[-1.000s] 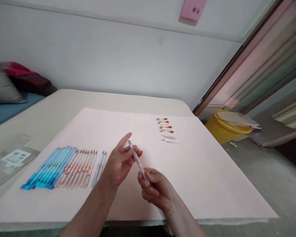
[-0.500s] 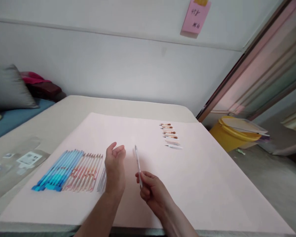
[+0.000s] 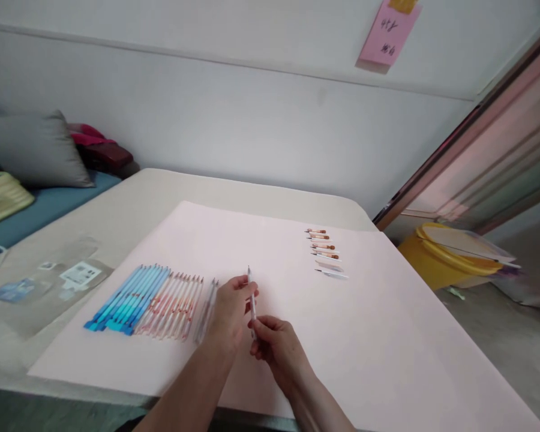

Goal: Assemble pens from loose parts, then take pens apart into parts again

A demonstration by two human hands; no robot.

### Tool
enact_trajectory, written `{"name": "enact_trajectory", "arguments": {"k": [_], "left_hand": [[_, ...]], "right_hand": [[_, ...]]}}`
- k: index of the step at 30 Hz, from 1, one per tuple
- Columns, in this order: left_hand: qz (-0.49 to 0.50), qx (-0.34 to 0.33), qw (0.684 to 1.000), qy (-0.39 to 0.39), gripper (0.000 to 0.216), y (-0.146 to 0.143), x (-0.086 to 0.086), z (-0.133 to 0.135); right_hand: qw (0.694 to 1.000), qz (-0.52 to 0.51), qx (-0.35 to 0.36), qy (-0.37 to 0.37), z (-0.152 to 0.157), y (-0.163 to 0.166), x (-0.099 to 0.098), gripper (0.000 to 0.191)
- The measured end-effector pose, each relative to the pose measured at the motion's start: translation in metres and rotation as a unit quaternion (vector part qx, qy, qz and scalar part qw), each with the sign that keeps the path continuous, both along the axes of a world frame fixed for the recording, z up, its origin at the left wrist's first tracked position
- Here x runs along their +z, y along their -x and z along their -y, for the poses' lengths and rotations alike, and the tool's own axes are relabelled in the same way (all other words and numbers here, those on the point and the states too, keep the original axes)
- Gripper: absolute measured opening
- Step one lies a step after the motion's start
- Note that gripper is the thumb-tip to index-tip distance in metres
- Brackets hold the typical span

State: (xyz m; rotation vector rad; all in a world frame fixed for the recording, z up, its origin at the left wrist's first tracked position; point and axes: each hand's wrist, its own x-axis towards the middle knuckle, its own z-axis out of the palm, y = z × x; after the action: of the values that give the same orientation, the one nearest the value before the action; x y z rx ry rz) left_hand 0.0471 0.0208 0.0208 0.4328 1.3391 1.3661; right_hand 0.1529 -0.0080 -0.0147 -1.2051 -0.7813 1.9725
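Note:
My right hand (image 3: 275,350) is closed round the lower end of a thin clear pen (image 3: 251,290), which points up and away from me. My left hand (image 3: 231,312) has its fingers curled against the pen's upper half, touching it. Both hands hover over a large pale pink sheet (image 3: 387,336) on the table. Just left of my left hand lies a neat row of pens (image 3: 148,298): blue ones at the left, pink ones in the middle, clear ones (image 3: 207,309) at the right end.
A short column of small pen parts (image 3: 324,252) lies on the sheet's far right. Clear plastic wrappers (image 3: 49,282) rest on the beige table at the left. A yellow bucket (image 3: 436,255) stands on the floor at the right. Cushions sit at the far left.
My left hand, which had let go of the pen and opened half a second ago, has come back and closed on it. The view has swung to the left.

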Motion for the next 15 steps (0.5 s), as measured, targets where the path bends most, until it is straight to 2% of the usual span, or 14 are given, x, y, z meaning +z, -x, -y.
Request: {"name": "enact_trajectory", "arguments": {"k": [4, 10, 13, 15], "left_hand": [[-0.001, 0.010, 1.000, -0.012, 0.021, -0.005, 0.000, 0.001], [-0.026, -0.005, 1.000, -0.004, 0.023, -0.005, -0.004, -0.001], [-0.147, 0.061, 0.987, 0.009, 0.033, -0.009, -0.003, 0.001], [-0.285, 0.113, 0.951, -0.039, 0.040, -0.018, 0.002, 0.008]], "right_hand": [[1.000, 0.005, -0.004, 0.003, 0.000, -0.001, 0.006, 0.029], [0.995, 0.068, -0.011, -0.070, -0.001, -0.002, 0.012, 0.020], [0.990, 0.099, 0.012, -0.097, -0.003, -0.002, 0.007, 0.017], [0.980, 0.147, 0.024, -0.132, -0.004, 0.000, 0.002, 0.015]]}}
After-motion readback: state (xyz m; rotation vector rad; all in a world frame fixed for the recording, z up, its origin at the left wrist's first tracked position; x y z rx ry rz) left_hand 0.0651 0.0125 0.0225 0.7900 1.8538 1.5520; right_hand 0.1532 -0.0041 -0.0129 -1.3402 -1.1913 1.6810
